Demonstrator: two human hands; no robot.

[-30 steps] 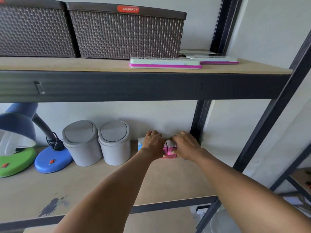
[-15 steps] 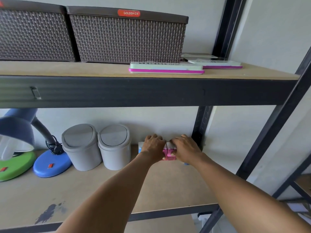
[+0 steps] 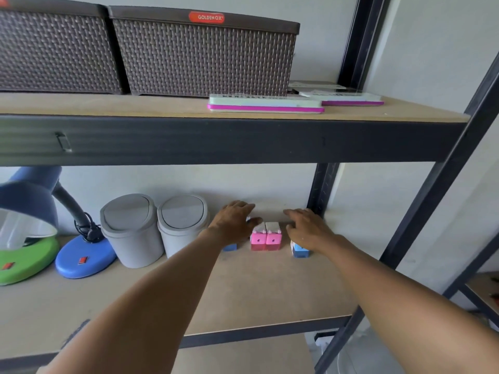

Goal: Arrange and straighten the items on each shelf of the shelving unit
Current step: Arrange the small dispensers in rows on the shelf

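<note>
Pink boxes [image 3: 266, 237] between both hands

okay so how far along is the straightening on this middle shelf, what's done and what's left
Looks done: the two pink boxes stand side by side, touching, and the two grey bins sit paired. In hand: the left hand is over one blue box and the right hand over the other blue box; both boxes stand apart from the pink pair. Left: the flat pink-edged cases on the upper shelf lie staggered.

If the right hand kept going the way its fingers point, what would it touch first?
Probably the back wall: the right hand points up-left past the pink boxes, though depth is hard to judge here.
</note>
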